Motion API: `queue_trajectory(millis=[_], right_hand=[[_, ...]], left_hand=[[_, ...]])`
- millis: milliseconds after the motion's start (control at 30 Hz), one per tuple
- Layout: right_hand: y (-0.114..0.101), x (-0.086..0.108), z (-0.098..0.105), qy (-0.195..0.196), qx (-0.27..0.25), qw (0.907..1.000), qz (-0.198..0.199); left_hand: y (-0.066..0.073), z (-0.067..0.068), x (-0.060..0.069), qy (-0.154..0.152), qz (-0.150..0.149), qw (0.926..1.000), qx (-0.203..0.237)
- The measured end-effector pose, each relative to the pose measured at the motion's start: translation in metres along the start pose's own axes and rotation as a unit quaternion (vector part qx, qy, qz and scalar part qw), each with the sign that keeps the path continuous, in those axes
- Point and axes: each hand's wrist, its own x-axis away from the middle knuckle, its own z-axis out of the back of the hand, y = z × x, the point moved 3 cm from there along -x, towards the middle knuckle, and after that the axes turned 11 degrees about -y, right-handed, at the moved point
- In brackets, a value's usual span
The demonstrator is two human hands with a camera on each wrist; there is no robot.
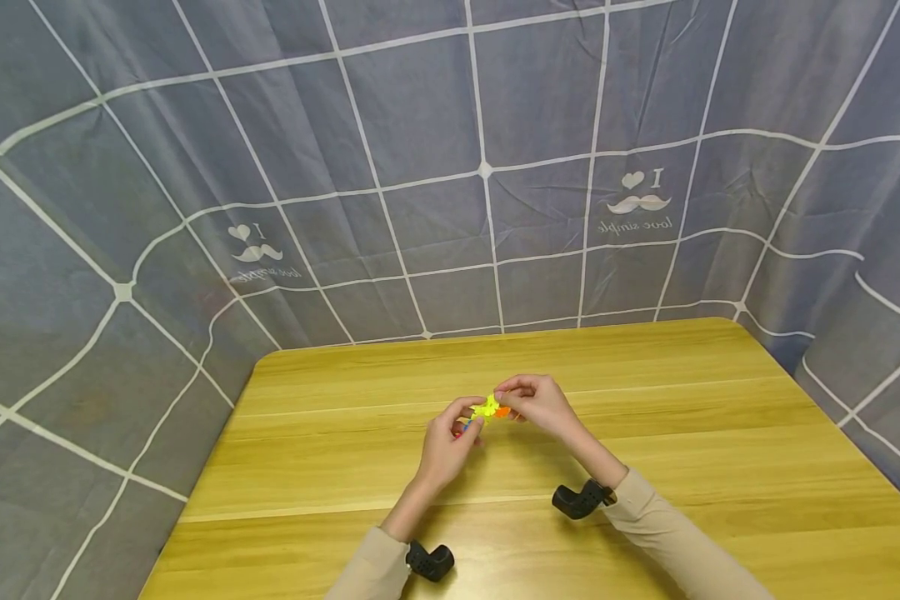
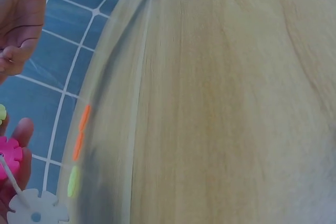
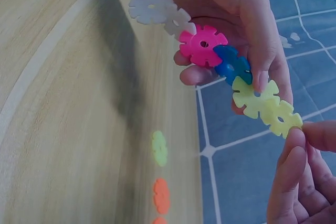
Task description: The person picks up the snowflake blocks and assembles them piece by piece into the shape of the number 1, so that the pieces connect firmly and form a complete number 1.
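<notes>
Before you: the wooden surface (image 1: 322, 475), beneath both your hands.
Behind it: the grey fabric curtain with white lines (image 1: 420, 217), also along its left and right sides.
Hands: your left hand (image 1: 444, 446) is left of your right hand (image 1: 543, 406), both above the surface.
Linked, from your left: two white notched plastic discs (image 3: 148, 7), a pink notched plastic disc (image 3: 192, 46), a blue notched plastic disc (image 3: 232, 66), then two pale yellow notched plastic discs (image 3: 270, 103), your left thumb on the first, your right hand at the second's edge.
Loose row: on the surface, from your left, a yellow-green flat disc (image 3: 159, 148), then two orange flat discs (image 3: 161, 196).
</notes>
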Motion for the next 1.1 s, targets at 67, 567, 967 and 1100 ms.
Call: queue_trajectory(millis=[67,567,967,1100], right_hand=[[-0.001,0.0,-0.001,-0.003,-0.001,1.0,-0.007],[0.015,-0.006,0.002,0.006,0.01,0.9999,0.003],[0.035,-0.019,-0.005,0.0,0.032,0.9988,-0.038],[0.043,-0.026,-0.009,-0.006,0.055,0.9975,-0.044]], left_hand=[[0.007,0.002,0.002,-0.009,0.01,0.9998,0.017],[-0.016,0.017,0.001,0.064,0.073,0.9907,0.096],[-0.022,0.021,0.003,0.102,0.098,0.9844,0.104],[-0.02,0.024,0.004,0.1,0.103,0.9825,0.118]])
